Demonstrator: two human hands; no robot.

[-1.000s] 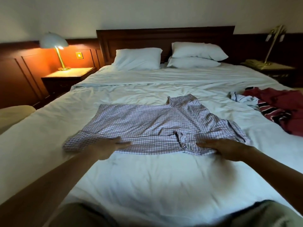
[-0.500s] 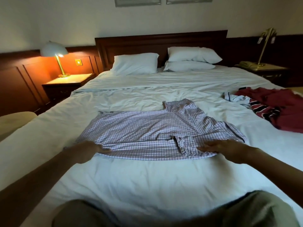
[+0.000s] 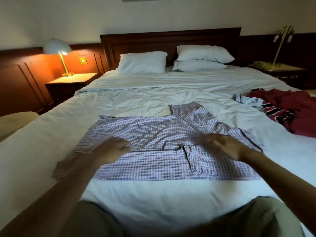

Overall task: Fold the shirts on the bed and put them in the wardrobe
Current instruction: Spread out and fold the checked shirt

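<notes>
1. The bed point(image 3: 153, 194) fills most of the view, and its white sheet is creased across the middle.
2. A dark wooden headboard point(image 3: 171, 40) stands at the far end against the wall.
3. The checked shirt point(image 3: 153, 132) lies spread flat on the sheet, near the middle of the bed. Its collar end points right, one sleeve points far, and a strip along its near edge lies folded over the body.
4. A heap of red and striped clothes point(image 3: 294, 108) lies at the right edge of the bed, apart from the checked shirt.
5. One pillow point(image 3: 142, 62) leans at the far left, and two stacked pillows point(image 3: 203, 53) lie to its right.
6. A left nightstand point(image 3: 68, 86) and a right nightstand point(image 3: 282, 72) flank the bed.
7. The right hand point(image 3: 225, 146) is over the shirt's right part, palm down with the fingers spread. It is blurred.
8. The left hand point(image 3: 111, 149) is over the shirt's left part with its fingers pointing right. It is too blurred to tell whether it lies flat or pinches cloth.
9. A lit lamp point(image 3: 57, 47) stands on the left nightstand, and a brass lamp point(image 3: 282, 43) on the right one.
10. A telephone point(image 3: 261, 65) sits beside the brass lamp.
</notes>
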